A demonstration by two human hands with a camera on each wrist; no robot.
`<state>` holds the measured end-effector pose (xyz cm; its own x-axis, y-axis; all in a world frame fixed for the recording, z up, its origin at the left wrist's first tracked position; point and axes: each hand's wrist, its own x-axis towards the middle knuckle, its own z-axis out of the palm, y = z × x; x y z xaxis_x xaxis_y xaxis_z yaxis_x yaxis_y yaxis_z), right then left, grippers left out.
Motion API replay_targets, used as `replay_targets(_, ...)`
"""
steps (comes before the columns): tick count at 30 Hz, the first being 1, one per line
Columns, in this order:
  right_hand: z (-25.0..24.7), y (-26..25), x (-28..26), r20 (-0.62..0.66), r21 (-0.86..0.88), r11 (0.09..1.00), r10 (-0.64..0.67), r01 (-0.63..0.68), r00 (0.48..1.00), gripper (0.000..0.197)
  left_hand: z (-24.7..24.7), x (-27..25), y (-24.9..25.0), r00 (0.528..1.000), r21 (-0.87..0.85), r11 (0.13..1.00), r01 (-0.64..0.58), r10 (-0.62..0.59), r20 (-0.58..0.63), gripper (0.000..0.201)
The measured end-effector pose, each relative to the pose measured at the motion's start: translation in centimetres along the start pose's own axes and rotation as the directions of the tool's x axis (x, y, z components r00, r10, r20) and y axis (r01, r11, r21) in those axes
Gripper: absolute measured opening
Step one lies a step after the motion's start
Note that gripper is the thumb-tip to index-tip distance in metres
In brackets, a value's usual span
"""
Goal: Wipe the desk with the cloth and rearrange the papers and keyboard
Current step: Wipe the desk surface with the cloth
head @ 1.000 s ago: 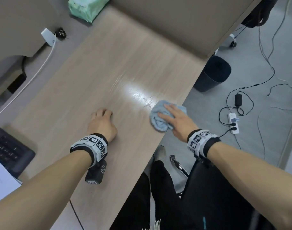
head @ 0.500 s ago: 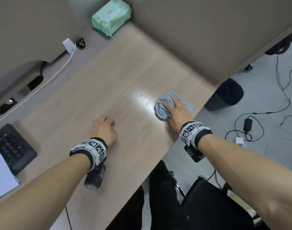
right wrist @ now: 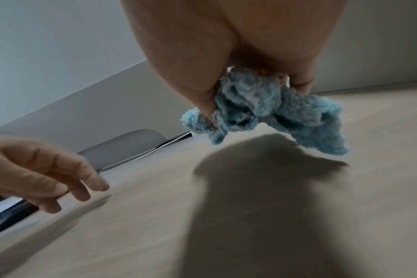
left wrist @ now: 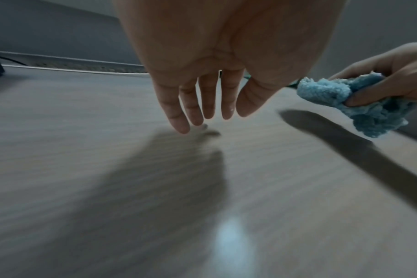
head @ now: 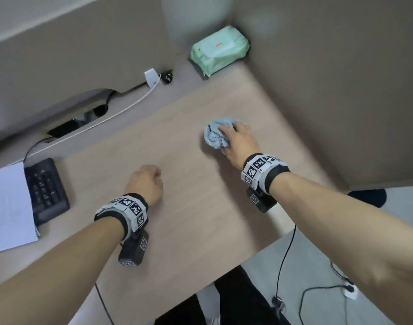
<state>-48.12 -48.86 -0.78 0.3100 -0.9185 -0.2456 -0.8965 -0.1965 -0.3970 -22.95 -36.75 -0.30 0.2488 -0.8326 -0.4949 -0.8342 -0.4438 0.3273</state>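
Observation:
A crumpled light-blue cloth (head: 215, 135) is bunched in my right hand (head: 236, 141), which grips it just above the wooden desk (head: 189, 207) near the right partition. The right wrist view shows the cloth (right wrist: 262, 111) hanging from curled fingers with its shadow below. My left hand (head: 146, 184) hovers over the desk's middle, fingers relaxed and pointing down (left wrist: 193, 112), holding nothing. A black keyboard (head: 46, 191) lies at the left edge, with white papers (head: 8, 207) beside it.
A green pack of wipes (head: 219, 50) sits in the far corner. A white cable (head: 121, 109) runs along the back ledge past a cable slot (head: 81, 120). Beige partitions (head: 329, 78) close the back and right. Cables and a power strip (head: 348, 292) lie on the floor.
My right hand has gathered the cloth into a bunch and carried it from the desk's near right edge further in, toward the back. The left hand stayed in the middle.

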Motion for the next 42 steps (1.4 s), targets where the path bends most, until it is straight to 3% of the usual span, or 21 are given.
replay_targets(7, -3.0, 0.9, 5.9, 0.006, -0.052, 0.998, -0.029, 0.03, 1.0, 0.059, -2.4, 4.9, 5.1, 0.999, -0.055, 0.999, -0.005, 0.002, -0.045, 0.045)
replay_targets(11, -4.3, 1.7, 8.9, -0.017, -0.048, 0.999, -0.025, 0.024, 1.0, 0.06, -3.8, 9.0, 9.0, 0.994, -0.069, 0.994, -0.085, 0.08, -0.067, 0.053)
replay_targets(17, -5.8, 4.5, 14.0, -0.074, 0.0, 0.998, 0.059, -0.059, 0.996, 0.057, -4.7, 15.3, 14.1, 0.982, -0.072, 0.986, -0.152, 0.143, -0.125, 0.064)
replay_targets(24, -6.4, 7.2, 19.2, -0.158, 0.111, 0.99, 0.107, -0.09, 0.982, 0.054, -5.6, 22.6, 19.2, 0.974, -0.004, 0.994, -0.107, 0.104, -0.199, 0.083)
replay_targets(33, -5.8, 8.4, 20.5, -0.1, 0.074, 0.997, 0.032, -0.024, 0.995, 0.052, -7.0, 29.5, 23.1, 0.963, 0.107, 0.982, -0.153, 0.173, -0.209, 0.106)
replay_targets(37, -5.7, 8.3, 20.4, -0.116, 0.053, 0.999, 0.012, -0.006, 0.993, 0.054, -7.3, 31.1, 23.9, 0.961, 0.138, 0.972, -0.191, 0.214, -0.174, 0.105)
replay_targets(42, -5.4, 8.5, 20.0, -0.049, -0.024, 1.0, 0.009, -0.01, 0.999, 0.068, -7.0, 31.0, 23.4, 0.972, 0.153, 0.979, -0.137, 0.162, -0.167, 0.098)
